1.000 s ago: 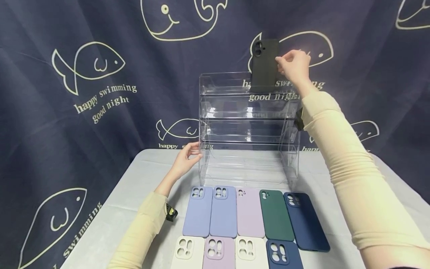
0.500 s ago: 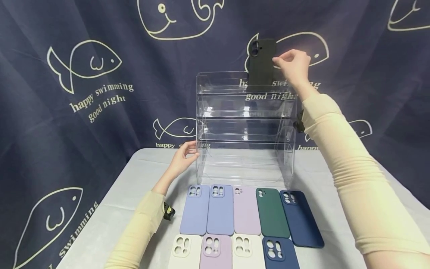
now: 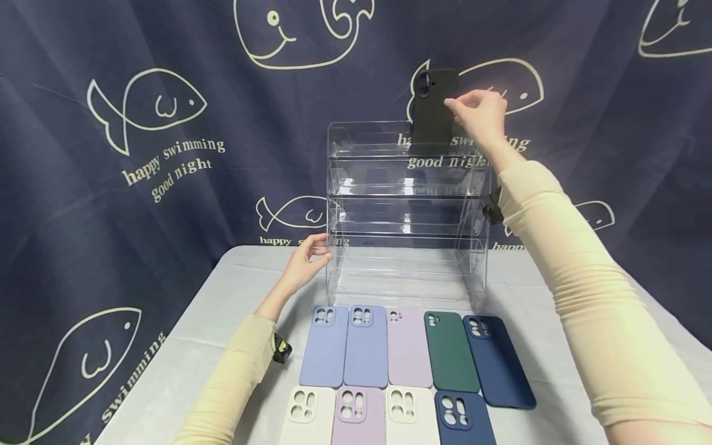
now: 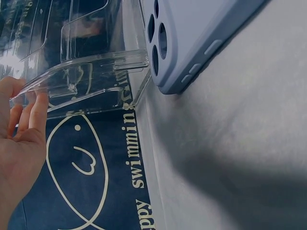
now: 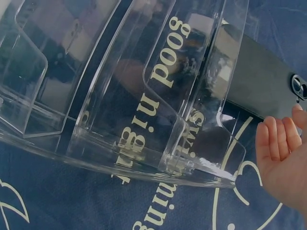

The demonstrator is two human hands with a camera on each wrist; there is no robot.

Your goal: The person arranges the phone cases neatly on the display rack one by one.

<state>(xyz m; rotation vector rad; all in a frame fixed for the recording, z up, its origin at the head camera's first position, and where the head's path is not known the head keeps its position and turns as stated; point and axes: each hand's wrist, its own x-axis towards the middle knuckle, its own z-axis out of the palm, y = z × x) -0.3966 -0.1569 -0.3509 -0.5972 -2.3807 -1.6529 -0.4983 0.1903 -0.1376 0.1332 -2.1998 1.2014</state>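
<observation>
A black phone case [image 3: 432, 117] stands upright at the top tier of a clear acrylic display rack [image 3: 408, 213], toward its right end. My right hand [image 3: 481, 117] pinches the case near its right edge, thumb over the front face. In the right wrist view, the case [image 5: 261, 72] leans beyond the rack's top tier, and the right hand [image 5: 288, 158] is at its camera-hole end. My left hand [image 3: 306, 262] holds the rack's left side panel; in the left wrist view, that hand's [image 4: 24, 139] fingers and thumb are around the clear edge.
In front of the rack lie phone cases in two rows: two light blue cases [image 3: 324, 355], a lilac case [image 3: 410, 355], a green case [image 3: 453, 358] and a navy case [image 3: 503, 371], with white, lilac and navy ones nearer. A dark fish-print curtain [image 3: 167, 259] hangs behind the table [image 3: 206, 321].
My right thumb and fingers have shifted slightly left, from the black case's right edge onto its front. The left hand stays on the rack. The head view has moved a little.
</observation>
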